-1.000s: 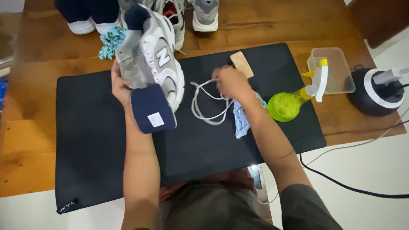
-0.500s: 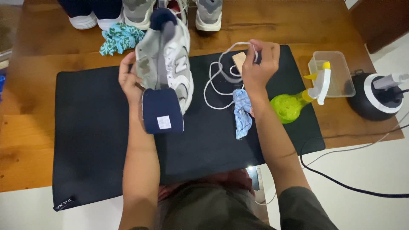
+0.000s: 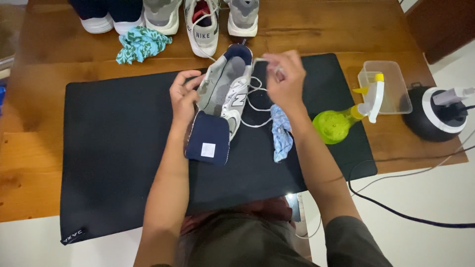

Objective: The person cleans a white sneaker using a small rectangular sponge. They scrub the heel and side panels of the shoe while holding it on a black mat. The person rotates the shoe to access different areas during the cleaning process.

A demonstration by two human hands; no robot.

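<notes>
Surface: black mat (image 3: 118, 163) on wooden table (image 3: 29, 163) | floor (image 3: 425, 198): white tile

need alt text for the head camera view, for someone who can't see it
Seen from above, a person's left hand holds a grey and white sneaker on a black mat, its navy tongue pulled out, while the right hand pinches its white lace. A blue cloth and green spray bottle lie to the right; more shoes line the wooden table.
</notes>
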